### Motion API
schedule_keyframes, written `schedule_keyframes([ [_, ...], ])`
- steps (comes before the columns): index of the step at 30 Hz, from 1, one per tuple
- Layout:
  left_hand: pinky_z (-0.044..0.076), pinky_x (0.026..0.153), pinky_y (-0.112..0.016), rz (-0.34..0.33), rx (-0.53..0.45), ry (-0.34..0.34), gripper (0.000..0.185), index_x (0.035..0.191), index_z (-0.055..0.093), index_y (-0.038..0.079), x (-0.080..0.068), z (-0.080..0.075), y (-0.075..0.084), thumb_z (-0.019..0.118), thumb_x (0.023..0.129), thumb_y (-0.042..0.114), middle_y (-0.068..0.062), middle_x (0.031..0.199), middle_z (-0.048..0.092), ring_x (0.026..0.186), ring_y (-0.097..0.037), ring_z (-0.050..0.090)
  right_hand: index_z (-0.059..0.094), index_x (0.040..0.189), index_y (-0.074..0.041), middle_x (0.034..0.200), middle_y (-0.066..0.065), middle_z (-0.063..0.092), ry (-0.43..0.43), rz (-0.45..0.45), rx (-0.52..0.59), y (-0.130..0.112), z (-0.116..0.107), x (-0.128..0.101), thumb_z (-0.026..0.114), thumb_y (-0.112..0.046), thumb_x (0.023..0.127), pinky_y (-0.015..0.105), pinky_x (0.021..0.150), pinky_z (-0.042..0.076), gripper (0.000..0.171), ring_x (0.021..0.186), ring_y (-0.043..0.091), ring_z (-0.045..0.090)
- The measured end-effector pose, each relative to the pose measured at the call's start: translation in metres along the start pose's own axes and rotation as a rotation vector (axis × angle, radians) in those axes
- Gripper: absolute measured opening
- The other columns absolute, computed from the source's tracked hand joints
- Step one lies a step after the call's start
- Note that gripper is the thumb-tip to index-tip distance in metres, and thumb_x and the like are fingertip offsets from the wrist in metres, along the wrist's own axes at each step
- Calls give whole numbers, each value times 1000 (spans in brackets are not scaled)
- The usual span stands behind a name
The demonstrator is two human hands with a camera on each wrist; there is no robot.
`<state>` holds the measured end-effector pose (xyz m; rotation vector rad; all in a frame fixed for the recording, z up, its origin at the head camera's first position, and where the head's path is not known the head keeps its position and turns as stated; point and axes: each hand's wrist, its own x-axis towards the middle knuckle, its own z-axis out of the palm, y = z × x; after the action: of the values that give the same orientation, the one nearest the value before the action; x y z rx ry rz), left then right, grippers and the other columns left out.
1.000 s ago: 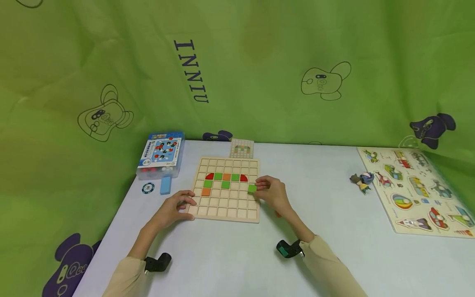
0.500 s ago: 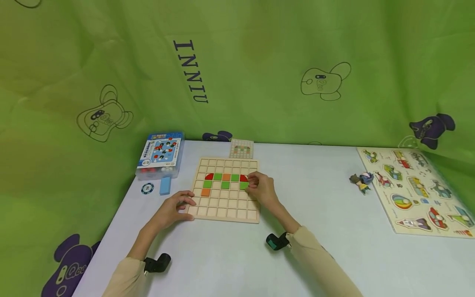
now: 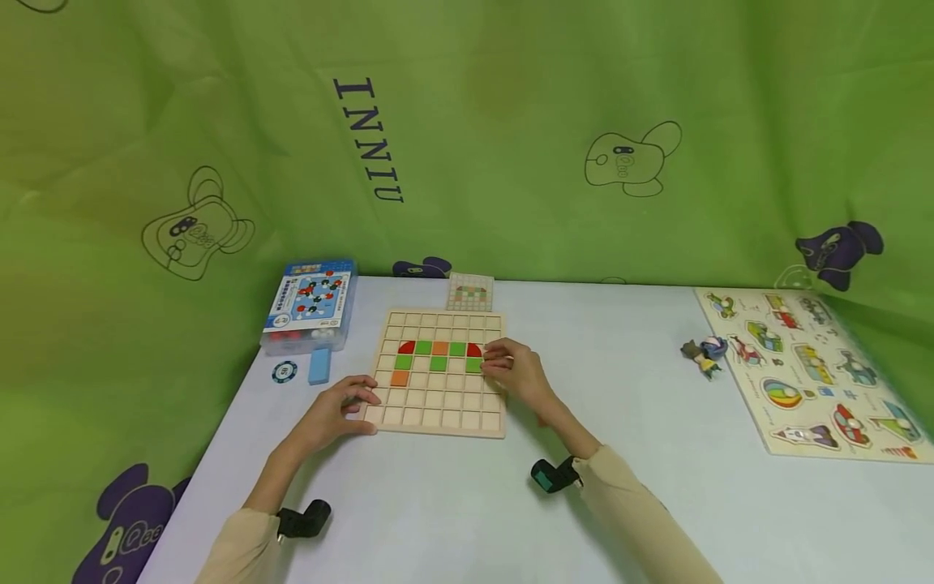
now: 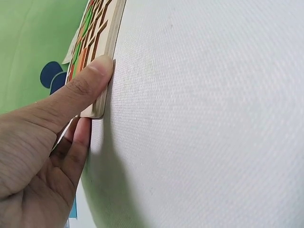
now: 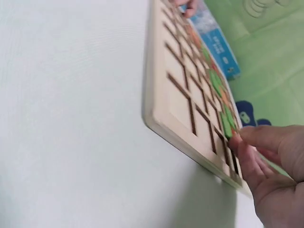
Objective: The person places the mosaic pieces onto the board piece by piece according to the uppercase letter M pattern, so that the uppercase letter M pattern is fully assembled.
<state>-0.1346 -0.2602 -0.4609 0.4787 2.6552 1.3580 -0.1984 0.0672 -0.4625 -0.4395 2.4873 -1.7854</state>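
A wooden grid board [image 3: 438,401] lies on the white table, holding red, green and orange tiles in its upper rows. My left hand [image 3: 367,403] grips its near-left corner; in the left wrist view the thumb [image 4: 97,71] presses the board's edge [image 4: 108,38] with the fingers beside it. My right hand [image 3: 487,362] pinches a green tile [image 3: 473,365] that sits in a cell just under the right red piece [image 3: 475,349]. In the right wrist view my fingertips [image 5: 244,137] touch that green tile [image 5: 227,124] at the board [image 5: 164,102].
A blue plastic box [image 3: 310,304], a blue block [image 3: 319,365] and a round token [image 3: 284,371] sit left of the board. A pattern card [image 3: 470,292] leans behind it. A small toy figure [image 3: 704,355] and a peg puzzle [image 3: 810,373] lie at the right. Green cloth surrounds the table.
My right hand moved left from the board's right edge, bringing the green tile into the cell below the right red piece. The left hand stayed at its corner.
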Motion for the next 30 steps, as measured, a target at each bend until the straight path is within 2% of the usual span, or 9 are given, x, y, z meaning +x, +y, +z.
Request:
schedule_keyframes([
  [2,53,89,-34,8,7,4,31,94,67,1,0,0,0,84,68,4,-20,126,52,119,-38,45,59,111,12,104,26,65,-4,3,27,0,-7,-3,69,10,81,28,76,58,32,91,35,68],
  [5,52,91,-39,-32,-1,1,32,94,67,1,2,1,1,84,68,3,-19,128,51,121,-38,45,59,114,10,110,27,63,-57,-13,6,0,-28,-13,69,6,84,31,79,58,32,95,36,66],
  [9,48,96,-46,-102,-9,-16,31,96,68,2,3,2,1,83,69,2,-19,132,50,126,-39,42,61,115,5,112,22,63,-214,-13,-115,5,-67,-36,73,-4,84,33,84,56,35,99,32,63],
  [12,48,96,-45,-106,-1,-16,31,97,67,2,2,1,1,83,70,2,-18,132,49,126,-37,42,63,113,2,108,15,64,-341,-2,-209,11,-93,-58,78,-10,79,32,83,56,39,95,27,62],
  [14,49,96,-45,-100,3,-13,31,96,67,2,1,0,0,83,69,2,-18,132,50,125,-37,42,64,111,0,102,11,64,-383,-8,-242,15,-102,-70,81,-12,76,29,78,56,40,89,24,60],
  [16,49,95,-45,-98,0,-8,32,96,67,2,-1,0,0,83,68,1,-18,132,50,125,-37,42,65,108,-1,97,8,64,-377,-35,-252,21,-104,-81,81,-10,76,26,73,55,37,84,21,57],
  [23,48,96,-45,-103,-11,-10,32,96,67,2,-2,0,-2,83,69,1,-18,133,49,126,-38,42,68,106,-8,84,2,62,-203,-147,-235,38,-89,-92,79,-6,78,18,56,43,30,69,15,50],
  [28,48,96,-45,-99,-11,-11,32,96,67,1,0,0,-1,83,69,0,-19,133,49,126,-38,42,70,101,-9,82,-3,64,-112,-144,-246,39,-82,-90,77,-3,79,18,57,47,24,67,7,53],
  [30,48,96,-45,-98,-11,-14,32,96,67,2,1,1,-1,83,69,0,-19,133,49,127,-38,42,69,101,-5,85,1,67,-52,-123,-214,38,-78,-91,76,1,79,19,60,52,24,69,7,58],
])
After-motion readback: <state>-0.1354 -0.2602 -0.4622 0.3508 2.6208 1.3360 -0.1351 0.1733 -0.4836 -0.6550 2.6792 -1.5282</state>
